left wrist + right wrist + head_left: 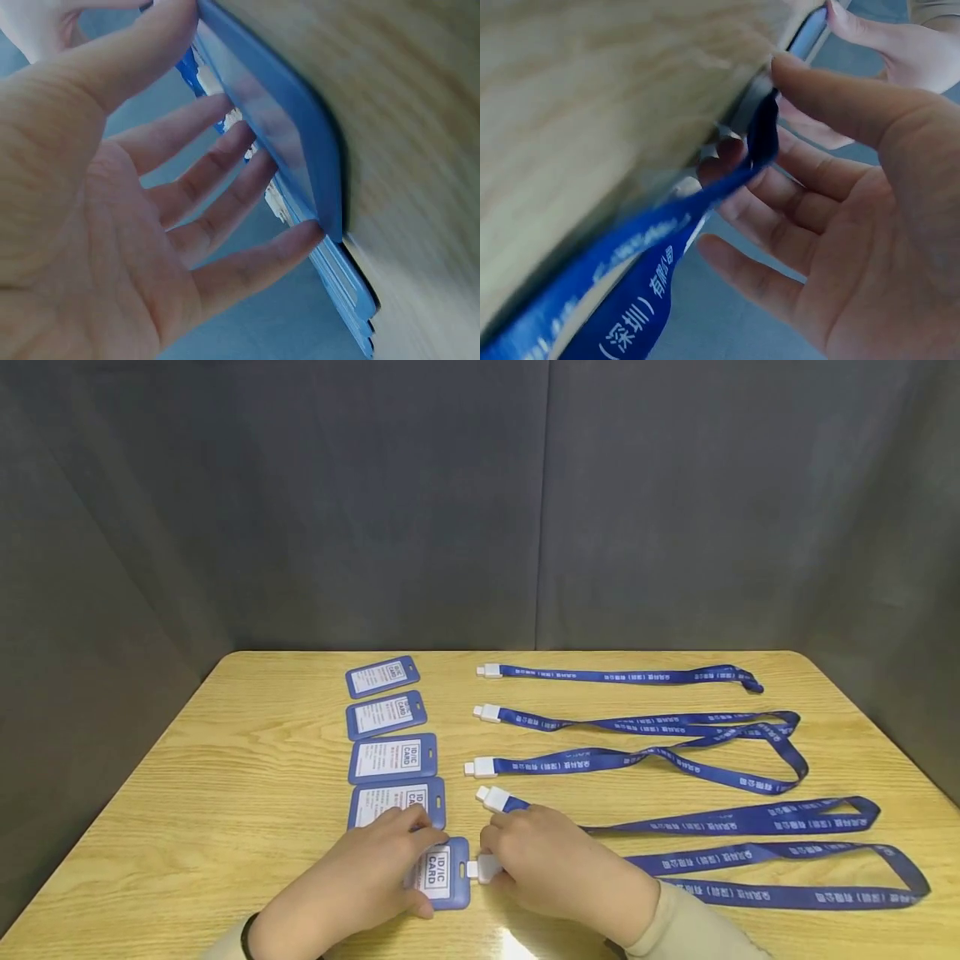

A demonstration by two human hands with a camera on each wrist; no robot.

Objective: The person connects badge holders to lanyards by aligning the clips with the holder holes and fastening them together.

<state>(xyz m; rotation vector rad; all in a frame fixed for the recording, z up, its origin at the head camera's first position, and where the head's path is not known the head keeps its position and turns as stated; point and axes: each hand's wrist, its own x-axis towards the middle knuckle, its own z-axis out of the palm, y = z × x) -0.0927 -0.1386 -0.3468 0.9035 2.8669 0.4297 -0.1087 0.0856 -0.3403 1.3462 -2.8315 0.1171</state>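
Observation:
Nearest the front edge lies a blue ID card holder (439, 870) with a white printed insert. My left hand (360, 872) holds it by its long edges, thumb on the near side and fingers on the far side. A white plastic clip (487, 867) on the end of a blue lanyard (795, 893) is pinched in my right hand (551, 860). The clip's tip meets the slotted end of the holder; whether it passes into the slot I cannot tell. In the right wrist view the lanyard strap (641, 307) trails from my fingers.
Several more card holders, such as this one (393, 757), form a column behind my left hand. Facing them on the right are several lanyards (600, 762) with white clips pointing left. The wooden table (225, 777) ends at a dark curtain (375, 510).

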